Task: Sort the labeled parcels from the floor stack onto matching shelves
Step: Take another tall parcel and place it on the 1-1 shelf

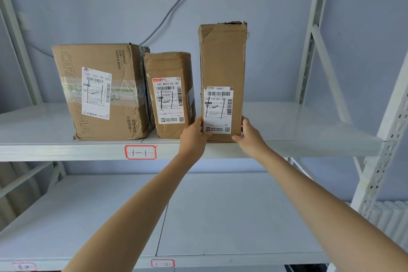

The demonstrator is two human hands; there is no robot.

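Grip: left hand (193, 137) and right hand (249, 133) clasp the tall parcel (223, 62) low on both sides | parcel upright, long axis vertical, label (218, 109) facing out, standing at the front edge of upper shelf (309, 148) marked 1-1 (140, 152) | bare shelf right of grip | just left, medium parcel (170, 95), then large box (101, 93) | lower shelf (220, 216) beneath.

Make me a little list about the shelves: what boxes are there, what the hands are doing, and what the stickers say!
top shelf: three cardboard boxes in a row
big box: far left, touching the middle box
tall box: far right, standing upright
left hand: holds the tall box's lower left edge
right hand: holds its lower right edge
top sticker: reads 1-1
box labels: handwritten 1-1 on each
lower shelf sticker: reads 1-2
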